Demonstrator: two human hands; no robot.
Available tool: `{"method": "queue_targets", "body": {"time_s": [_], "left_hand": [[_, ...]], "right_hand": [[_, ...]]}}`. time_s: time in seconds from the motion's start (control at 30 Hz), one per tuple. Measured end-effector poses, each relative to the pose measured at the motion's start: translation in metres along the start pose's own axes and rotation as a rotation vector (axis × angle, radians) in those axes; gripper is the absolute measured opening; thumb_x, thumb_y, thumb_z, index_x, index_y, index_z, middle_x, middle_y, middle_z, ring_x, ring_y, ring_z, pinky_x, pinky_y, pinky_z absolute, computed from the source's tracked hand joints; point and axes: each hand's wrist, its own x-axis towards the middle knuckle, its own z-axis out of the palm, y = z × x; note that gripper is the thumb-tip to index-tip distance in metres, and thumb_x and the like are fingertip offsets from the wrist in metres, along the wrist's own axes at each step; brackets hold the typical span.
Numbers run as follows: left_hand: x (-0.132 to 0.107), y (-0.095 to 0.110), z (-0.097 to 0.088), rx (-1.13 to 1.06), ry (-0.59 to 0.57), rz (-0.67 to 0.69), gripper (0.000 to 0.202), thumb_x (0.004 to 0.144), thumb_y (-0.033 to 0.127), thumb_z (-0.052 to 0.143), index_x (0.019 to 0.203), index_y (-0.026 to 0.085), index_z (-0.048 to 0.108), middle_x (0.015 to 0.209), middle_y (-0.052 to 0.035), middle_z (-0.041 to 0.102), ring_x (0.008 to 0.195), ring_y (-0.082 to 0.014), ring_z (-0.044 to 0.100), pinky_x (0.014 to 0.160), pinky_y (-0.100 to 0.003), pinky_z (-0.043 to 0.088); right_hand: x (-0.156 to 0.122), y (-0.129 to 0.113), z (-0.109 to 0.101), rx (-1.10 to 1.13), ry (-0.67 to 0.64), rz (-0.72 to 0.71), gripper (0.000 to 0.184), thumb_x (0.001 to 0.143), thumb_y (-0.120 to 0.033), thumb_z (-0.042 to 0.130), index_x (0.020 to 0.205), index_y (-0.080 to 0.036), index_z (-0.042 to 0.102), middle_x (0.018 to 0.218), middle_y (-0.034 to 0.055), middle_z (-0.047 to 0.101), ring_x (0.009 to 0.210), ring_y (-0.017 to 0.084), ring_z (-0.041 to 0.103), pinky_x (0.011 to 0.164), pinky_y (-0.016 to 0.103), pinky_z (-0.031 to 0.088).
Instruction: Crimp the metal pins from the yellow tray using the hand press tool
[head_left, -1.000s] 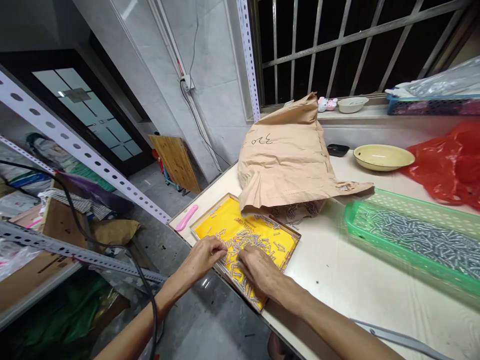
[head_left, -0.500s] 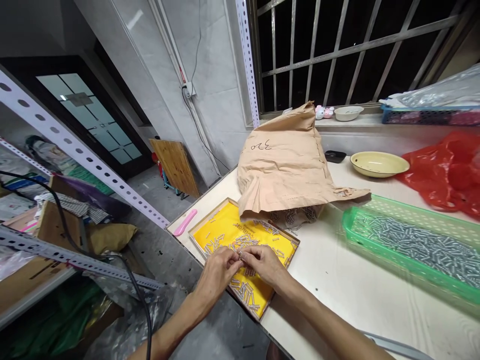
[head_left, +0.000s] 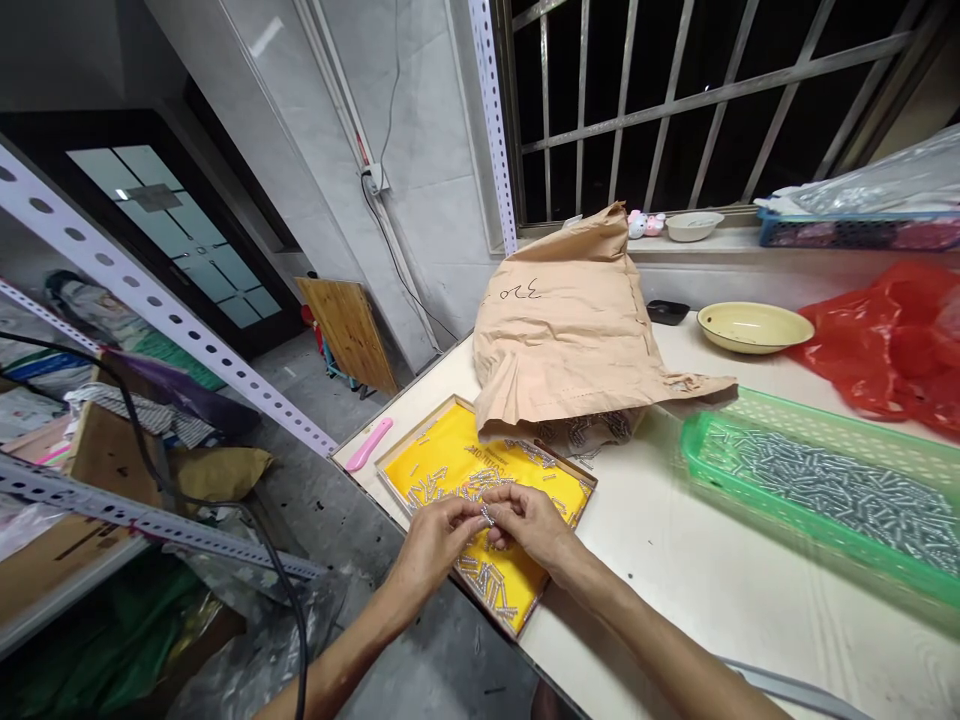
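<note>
Over a shallow tray (head_left: 448, 405) lined with yellow, my left hand (head_left: 435, 540) is closed, thumb and forefinger pinched on a small ribbed silver piece (head_left: 487, 516). My right hand (head_left: 534, 522) meets it from the right, also closed, its thumb and forefinger at the same piece. Its other fingers are curled under, so anything else in that palm is hidden. Loose silver pieces (head_left: 491, 585), short and ribbed like little rods, lie scattered across the yellow lining around both hands. More of them show at the mouth of a brown paper bag (head_left: 570, 340) just behind the tray.
A green plastic basket (head_left: 694, 452) on the right holds many silver pieces. A pink-handled tool (head_left: 369, 445) lies left of the tray. Farther back are a yellow dish (head_left: 754, 328), a black dish (head_left: 667, 312) and a red plastic bag (head_left: 885, 340). A perforated metal post (head_left: 172, 310) slants at left.
The fingertips have shifted slightly right and down, and the silver piece between them shows more clearly. My right-hand fingers have curled a little differently. The tray and bag stay put.
</note>
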Motion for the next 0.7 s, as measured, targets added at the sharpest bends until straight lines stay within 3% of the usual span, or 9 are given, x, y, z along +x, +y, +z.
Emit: {"method": "queue_targets", "body": {"time_s": [0.17, 0.33, 0.53, 0.7], "left_hand": [[0.002, -0.002, 0.001, -0.191, -0.101, -0.117, 0.032, 0.075, 0.041, 0.056, 0.089, 0.015, 0.069, 0.078, -0.0035, 0.070, 0.064, -0.0152, 0.060, 0.057, -0.024, 0.047], [0.003, 0.005, 0.003, -0.046, 0.001, -0.073, 0.022, 0.067, 0.033, 0.065, 0.080, 0.016, 0.069, 0.070, -0.0012, 0.067, 0.064, -0.0142, 0.058, 0.060, -0.024, 0.045], [0.003, 0.007, 0.012, -0.060, 0.055, 0.006, 0.016, 0.070, 0.030, 0.063, 0.077, 0.016, 0.067, 0.066, 0.0008, 0.063, 0.061, -0.0120, 0.055, 0.059, -0.022, 0.043], [0.005, 0.007, 0.007, -0.363, -0.113, -0.188, 0.032, 0.068, 0.037, 0.066, 0.090, 0.013, 0.066, 0.068, -0.0003, 0.064, 0.057, -0.0115, 0.057, 0.059, -0.025, 0.048]], "right_hand": [[0.000, 0.002, -0.001, -0.150, 0.016, -0.102, 0.033, 0.072, -0.043, 0.064, 0.090, -0.016, 0.057, 0.056, -0.0055, 0.055, 0.048, 0.009, 0.052, 0.049, 0.022, 0.042], [-0.002, -0.009, 0.001, -0.304, 0.090, -0.171, 0.027, 0.074, -0.040, 0.063, 0.084, -0.015, 0.062, 0.070, 0.0005, 0.064, 0.062, 0.012, 0.058, 0.056, 0.023, 0.044], [-0.013, -0.031, 0.002, -0.490, 0.146, -0.219, 0.020, 0.075, -0.035, 0.064, 0.083, -0.017, 0.064, 0.066, -0.0015, 0.063, 0.061, 0.012, 0.056, 0.056, 0.022, 0.042], [-0.012, -0.028, 0.000, -0.515, 0.136, -0.247, 0.018, 0.080, -0.032, 0.059, 0.087, -0.016, 0.064, 0.070, -0.0004, 0.063, 0.063, 0.012, 0.056, 0.058, 0.022, 0.042]]}}
